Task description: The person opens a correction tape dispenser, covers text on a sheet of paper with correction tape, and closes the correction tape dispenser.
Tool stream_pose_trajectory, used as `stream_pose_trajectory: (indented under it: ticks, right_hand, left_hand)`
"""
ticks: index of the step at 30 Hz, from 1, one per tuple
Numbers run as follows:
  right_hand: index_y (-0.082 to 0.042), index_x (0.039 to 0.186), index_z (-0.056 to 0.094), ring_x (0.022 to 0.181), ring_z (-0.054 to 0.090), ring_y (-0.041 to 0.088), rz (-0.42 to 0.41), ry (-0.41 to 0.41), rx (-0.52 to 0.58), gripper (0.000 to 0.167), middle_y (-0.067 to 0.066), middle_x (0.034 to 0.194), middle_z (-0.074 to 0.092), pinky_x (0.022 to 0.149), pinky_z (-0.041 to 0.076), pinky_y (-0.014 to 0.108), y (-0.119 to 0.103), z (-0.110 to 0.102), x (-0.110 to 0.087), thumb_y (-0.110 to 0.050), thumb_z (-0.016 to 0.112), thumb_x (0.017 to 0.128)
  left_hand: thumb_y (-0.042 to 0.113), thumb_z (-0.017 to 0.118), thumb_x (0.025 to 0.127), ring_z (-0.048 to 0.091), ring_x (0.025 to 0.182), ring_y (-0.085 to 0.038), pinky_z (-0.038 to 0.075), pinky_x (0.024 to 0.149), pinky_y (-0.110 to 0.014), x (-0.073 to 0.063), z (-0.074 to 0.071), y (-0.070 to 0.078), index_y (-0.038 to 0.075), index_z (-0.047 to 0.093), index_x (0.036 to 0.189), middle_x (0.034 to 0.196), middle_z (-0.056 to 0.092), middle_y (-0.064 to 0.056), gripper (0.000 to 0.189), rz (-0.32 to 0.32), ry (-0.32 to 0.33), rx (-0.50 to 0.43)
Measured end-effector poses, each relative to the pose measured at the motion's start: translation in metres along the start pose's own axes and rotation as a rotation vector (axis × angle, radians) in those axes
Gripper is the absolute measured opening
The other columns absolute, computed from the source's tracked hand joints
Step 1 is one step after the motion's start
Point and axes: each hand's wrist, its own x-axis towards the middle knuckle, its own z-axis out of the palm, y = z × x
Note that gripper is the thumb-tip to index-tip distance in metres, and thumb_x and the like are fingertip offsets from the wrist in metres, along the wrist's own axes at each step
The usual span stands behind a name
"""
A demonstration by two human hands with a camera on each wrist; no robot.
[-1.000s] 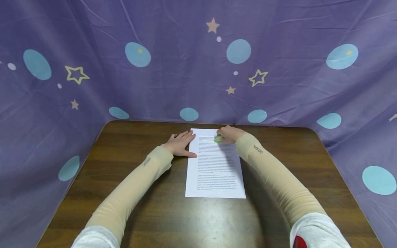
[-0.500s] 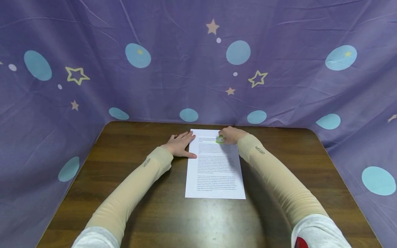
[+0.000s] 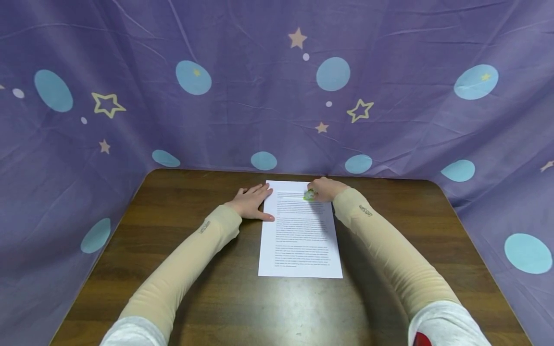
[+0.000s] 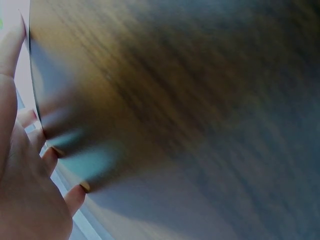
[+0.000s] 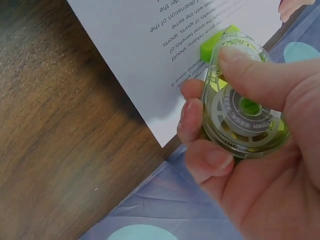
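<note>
A printed sheet of paper [image 3: 267, 245] lies on the wooden table, its text in several blocks. My right hand [image 3: 324, 189] grips a correction tape [image 5: 245, 125] with a clear case and green parts, thumb on top and fingers curled beneath. Its green tip is right at the upper lines of print, where a white band shows across the text in the head view. Spread flat, my left hand [image 3: 252, 202] rests at the sheet's upper left edge, thumb and fingertips on the paper. In the left wrist view the left fingers [image 4: 50, 160] reach along that edge.
The brown table [image 3: 207, 298] has rounded far corners. Behind it and along both sides hangs a purple curtain [image 3: 259, 125] with stars and blue spots, close to the table's far edge.
My right hand has slid a little to the right with the correction tape along the upper text lines. The left hand and the sheet have stayed in place.
</note>
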Motion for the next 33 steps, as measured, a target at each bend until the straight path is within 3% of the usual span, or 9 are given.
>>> stream_pose_trajectory:
  ticks: [9,16,33]
  right_hand:
    - [-0.002,0.109,0.071,0.084,0.058,0.02,-0.031,0.038,-0.009,0.015,0.009,0.099,0.069,0.08,0.05,0.038,0.004,0.0,-0.003,0.0,0.065,0.095]
    - [-0.001,0.115,0.07,0.086,0.06,0.02,-0.02,0.023,-0.012,0.018,0.011,0.105,0.071,0.081,0.051,0.037,0.008,0.0,-0.006,-0.003,0.065,0.098]
    - [-0.004,0.111,0.069,0.082,0.058,0.02,0.018,-0.005,0.008,0.013,0.008,0.097,0.068,0.079,0.05,0.037,0.015,0.001,-0.01,-0.004,0.064,0.099]
  left_hand:
    - [0.065,0.07,0.091,0.007,0.161,-0.035,0.008,0.121,-0.07,-0.009,-0.007,0.009,0.01,0.017,0.168,0.175,0.006,-0.012,0.108,0.003,0.0,0.027]
    - [0.066,0.068,0.092,0.007,0.161,-0.034,0.009,0.121,-0.07,-0.009,-0.007,0.01,0.011,0.017,0.168,0.175,0.006,-0.011,0.108,-0.003,0.002,0.041]
    - [0.067,0.067,0.092,0.003,0.161,-0.032,0.008,0.122,-0.068,-0.007,-0.005,0.008,0.013,0.013,0.169,0.176,0.002,-0.009,0.109,-0.018,-0.018,0.046]
